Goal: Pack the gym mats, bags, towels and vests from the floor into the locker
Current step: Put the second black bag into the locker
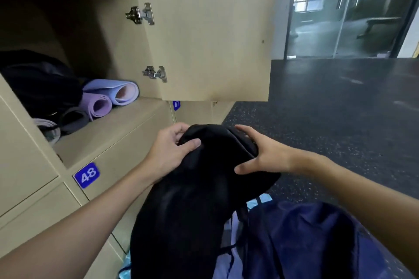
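Our left hand (pixel 172 154) and right hand (pixel 260 158) both grasp the top of a limp black fabric bag (pixel 192 210) just below the open beige wooden locker (pixel 127 124). Rolled purple foam mats (pixel 102 102) and a dark bundle (pixel 38 84) lie inside; a navy fabric bag (pixel 306 240) and pale blue cloth (pixel 263 199) lie unpacked on the speckled black floor (pixel 340 120).

In front of me, the locker shelf (pixel 118 124) carries four rolled mats side by side: two lilac mats (pixel 99 104), a dark grey mat (pixel 74 120) and a pale grey mat (pixel 48 129). A dark bag (pixel 38 84) sits against them at the back left. On the speckled black floor (pixel 340 108), close by the lockers, lie a navy bag (pixel 301 240) and some pale blue cloth (pixel 260 200).
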Tool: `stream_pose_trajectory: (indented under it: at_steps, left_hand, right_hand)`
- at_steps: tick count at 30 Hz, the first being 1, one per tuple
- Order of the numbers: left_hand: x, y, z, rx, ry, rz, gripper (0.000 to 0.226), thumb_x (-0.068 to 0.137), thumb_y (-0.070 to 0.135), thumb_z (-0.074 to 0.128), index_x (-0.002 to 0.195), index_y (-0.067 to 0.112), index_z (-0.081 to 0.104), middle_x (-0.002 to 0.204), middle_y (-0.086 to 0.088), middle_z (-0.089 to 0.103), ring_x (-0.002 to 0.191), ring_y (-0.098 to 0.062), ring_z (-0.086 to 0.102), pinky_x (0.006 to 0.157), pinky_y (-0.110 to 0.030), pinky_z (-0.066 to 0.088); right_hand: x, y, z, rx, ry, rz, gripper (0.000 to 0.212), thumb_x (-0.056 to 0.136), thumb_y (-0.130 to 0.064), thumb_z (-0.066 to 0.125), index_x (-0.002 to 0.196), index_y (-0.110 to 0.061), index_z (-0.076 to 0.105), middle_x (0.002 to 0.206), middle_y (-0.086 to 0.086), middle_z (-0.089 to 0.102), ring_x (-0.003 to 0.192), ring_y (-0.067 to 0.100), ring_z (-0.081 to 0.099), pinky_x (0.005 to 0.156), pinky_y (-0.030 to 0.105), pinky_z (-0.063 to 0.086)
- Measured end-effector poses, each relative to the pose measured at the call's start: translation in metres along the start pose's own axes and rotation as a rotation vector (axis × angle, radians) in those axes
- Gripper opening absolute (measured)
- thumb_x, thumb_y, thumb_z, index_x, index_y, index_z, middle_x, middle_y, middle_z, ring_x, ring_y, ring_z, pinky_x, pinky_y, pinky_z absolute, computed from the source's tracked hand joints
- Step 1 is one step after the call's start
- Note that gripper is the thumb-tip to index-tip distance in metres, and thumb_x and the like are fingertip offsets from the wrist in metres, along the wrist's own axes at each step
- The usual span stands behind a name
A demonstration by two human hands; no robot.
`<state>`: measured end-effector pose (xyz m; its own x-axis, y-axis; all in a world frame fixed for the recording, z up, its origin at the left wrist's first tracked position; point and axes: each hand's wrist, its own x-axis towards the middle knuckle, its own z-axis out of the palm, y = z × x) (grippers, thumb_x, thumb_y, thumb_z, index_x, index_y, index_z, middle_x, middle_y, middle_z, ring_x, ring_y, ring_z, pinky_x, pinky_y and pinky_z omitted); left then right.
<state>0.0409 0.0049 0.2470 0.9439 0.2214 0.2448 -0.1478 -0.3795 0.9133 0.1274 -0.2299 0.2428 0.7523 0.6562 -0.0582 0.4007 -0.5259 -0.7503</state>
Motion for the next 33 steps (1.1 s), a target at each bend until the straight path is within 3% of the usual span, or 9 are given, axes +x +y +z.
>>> stream_pose_trajectory:
  at_steps: [4, 7, 9, 11, 14, 22, 26, 30, 33]
  left_hand:
    - [0.014, 0.003, -0.013, -0.008, 0.014, 0.025, 0.018, 0.091, -0.001, 0.066, 0.104, 0.008, 0.058, 0.086, -0.005, 0.074, 0.07, -0.013, 0.062, 0.068, -0.028, 0.051]
    - [0.024, 0.007, -0.02, 0.104, 0.026, 0.029, 0.047, 0.086, 0.018, 0.078, 0.125, 0.026, 0.054, 0.104, 0.001, 0.071, 0.084, -0.004, 0.068, 0.083, -0.021, 0.05]
    - [0.03, 0.013, -0.022, 0.208, 0.07, 0.035, 0.042, 0.078, 0.036, 0.084, 0.115, 0.03, 0.065, 0.104, 0.007, 0.068, 0.089, 0.004, 0.065, 0.085, -0.018, 0.049]
    - [0.035, 0.017, -0.022, 0.289, 0.132, 0.041, 0.025, 0.076, 0.042, 0.083, 0.09, 0.025, 0.072, 0.088, 0.004, 0.07, 0.077, -0.005, 0.064, 0.072, -0.024, 0.051]
    - [0.041, 0.016, -0.019, 0.399, 0.245, 0.044, 0.038, 0.076, 0.046, 0.081, 0.068, 0.016, 0.059, 0.057, 0.004, 0.054, 0.057, -0.014, 0.05, 0.058, -0.035, 0.041]
    - [0.053, 0.016, -0.021, 0.417, 0.569, 0.088, 0.037, 0.086, 0.029, 0.073, 0.065, 0.015, 0.046, 0.056, 0.005, 0.045, 0.057, -0.017, 0.04, 0.052, -0.022, 0.033]
    - [0.049, 0.019, -0.014, 0.416, 0.368, 0.141, 0.018, 0.092, 0.031, 0.066, 0.095, 0.025, 0.049, 0.088, 0.012, 0.059, 0.087, -0.015, 0.057, 0.071, -0.022, 0.039]
    - [0.046, 0.014, -0.016, 0.288, 0.076, 0.13, 0.091, 0.073, 0.049, 0.082, 0.143, 0.038, 0.026, 0.143, 0.024, 0.04, 0.133, 0.005, 0.039, 0.108, -0.022, 0.034]
    - [0.044, 0.013, -0.015, 0.32, 0.028, 0.139, 0.116, 0.064, 0.047, 0.09, 0.152, 0.043, 0.014, 0.15, 0.021, 0.026, 0.134, 0.013, 0.029, 0.107, -0.014, 0.026]
  right_hand:
    - [0.016, -0.004, -0.002, 0.157, -0.003, 0.024, 0.092, 0.074, -0.022, 0.086, 0.149, -0.035, 0.033, 0.132, -0.007, 0.056, 0.112, 0.013, 0.062, 0.084, 0.022, 0.053]
    - [0.033, -0.016, -0.003, 0.158, 0.159, -0.074, 0.049, 0.077, -0.013, 0.082, 0.12, -0.026, 0.062, 0.105, -0.003, 0.071, 0.097, 0.017, 0.07, 0.082, 0.032, 0.059]
    - [0.042, -0.028, -0.003, 0.109, 0.2, -0.117, 0.037, 0.077, -0.013, 0.08, 0.11, -0.024, 0.067, 0.095, -0.001, 0.074, 0.087, 0.016, 0.072, 0.083, 0.038, 0.06]
    - [0.049, -0.041, -0.002, 0.056, 0.229, -0.17, 0.033, 0.078, -0.015, 0.078, 0.107, -0.027, 0.068, 0.09, -0.002, 0.075, 0.082, 0.014, 0.072, 0.08, 0.037, 0.06]
    - [0.058, -0.057, -0.006, 0.006, 0.329, -0.189, 0.025, 0.08, -0.017, 0.076, 0.102, -0.025, 0.068, 0.087, -0.001, 0.074, 0.076, 0.014, 0.071, 0.071, 0.032, 0.06]
    - [0.075, -0.06, -0.023, -0.007, 0.111, -0.124, 0.04, 0.085, -0.024, 0.076, 0.119, -0.023, 0.054, 0.101, 0.002, 0.068, 0.088, 0.017, 0.069, 0.075, 0.032, 0.06]
    - [0.086, -0.059, -0.01, 0.209, 0.297, -0.108, 0.023, 0.085, -0.01, 0.071, 0.104, -0.017, 0.06, 0.094, 0.008, 0.069, 0.087, 0.025, 0.07, 0.072, 0.039, 0.059]
    - [0.092, -0.07, -0.004, 0.404, 0.399, -0.039, 0.022, 0.087, -0.014, 0.071, 0.104, -0.015, 0.058, 0.098, 0.009, 0.067, 0.088, 0.022, 0.068, 0.074, 0.037, 0.058]
    - [0.091, -0.083, 0.004, 0.497, 0.332, 0.015, 0.043, 0.085, -0.039, 0.071, 0.111, -0.01, 0.054, 0.106, 0.009, 0.067, 0.093, 0.021, 0.069, 0.077, 0.039, 0.058]
